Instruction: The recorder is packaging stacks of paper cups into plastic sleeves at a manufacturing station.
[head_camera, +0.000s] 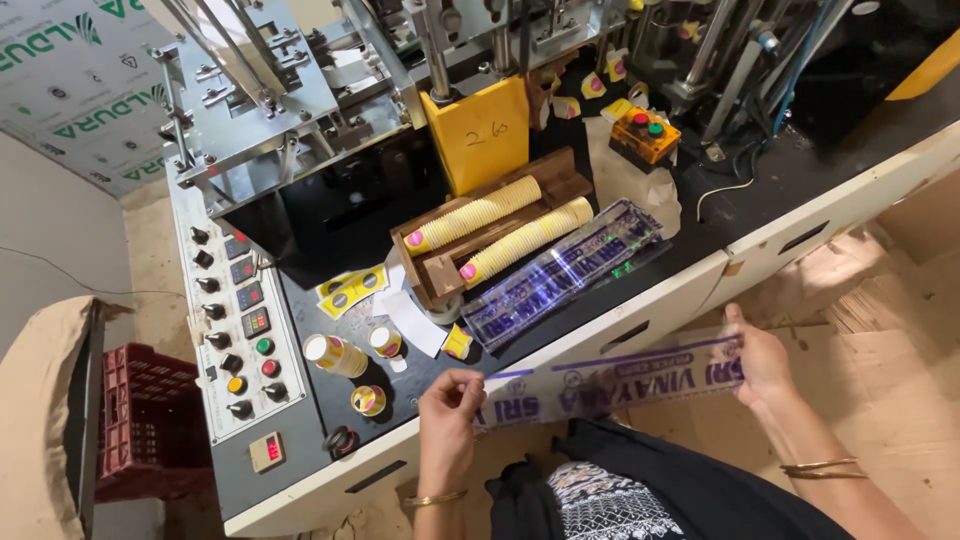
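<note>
A long clear plastic sleeve bag (610, 382) with purple print is stretched between my hands, low in the head view. My left hand (448, 415) pinches its left end beside the machine's white front edge. My right hand (757, 355) grips its right end. On the dark machine top above, two long stacks of yellow paper cups (495, 228) lie side by side in a brown wooden tray (565, 178). Next to the tray a pile of more clear printed sleeve bags (565, 270) lies flat.
A grey control panel (240, 330) with knobs, coloured buttons and small displays sits at left. Single yellow cups (335, 354) and cup blanks (352, 287) lie on the top. A yellow button box (646, 133) stands behind. A red crate (145, 420) is at the far left, cardboard (880, 350) on the floor.
</note>
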